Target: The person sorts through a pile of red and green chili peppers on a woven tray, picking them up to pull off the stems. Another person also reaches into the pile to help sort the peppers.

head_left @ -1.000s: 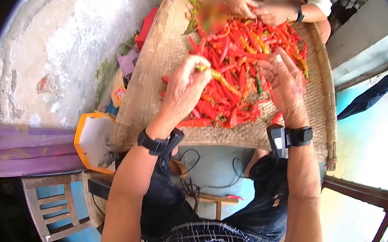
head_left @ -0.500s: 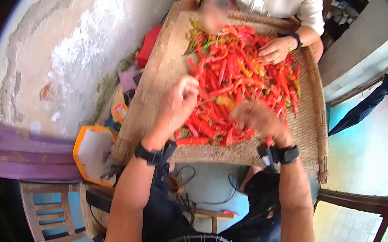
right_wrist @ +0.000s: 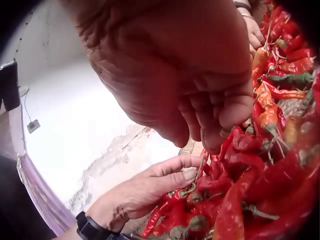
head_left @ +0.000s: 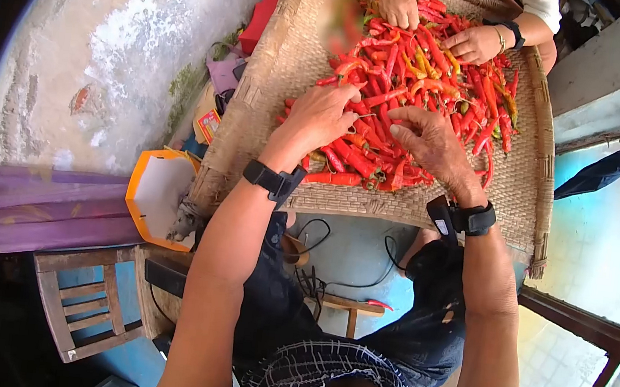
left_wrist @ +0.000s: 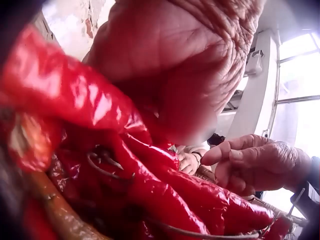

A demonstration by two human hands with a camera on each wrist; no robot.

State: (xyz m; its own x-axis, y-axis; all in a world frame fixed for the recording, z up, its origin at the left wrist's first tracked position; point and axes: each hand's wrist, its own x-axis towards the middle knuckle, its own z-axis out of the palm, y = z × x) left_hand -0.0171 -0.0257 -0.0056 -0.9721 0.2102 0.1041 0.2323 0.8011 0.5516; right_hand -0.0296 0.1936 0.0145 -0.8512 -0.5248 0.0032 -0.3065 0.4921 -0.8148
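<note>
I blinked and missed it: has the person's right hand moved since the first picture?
Yes. In the head view, the right hand has moved to the left, farther from the right rim of the woven tray.

Daylight pours through the window [head_left: 598, 226] at right; glare streaks red peppers [left_wrist: 75, 92] up close, while black, fisheye-curved edges ring the head view.
</note>
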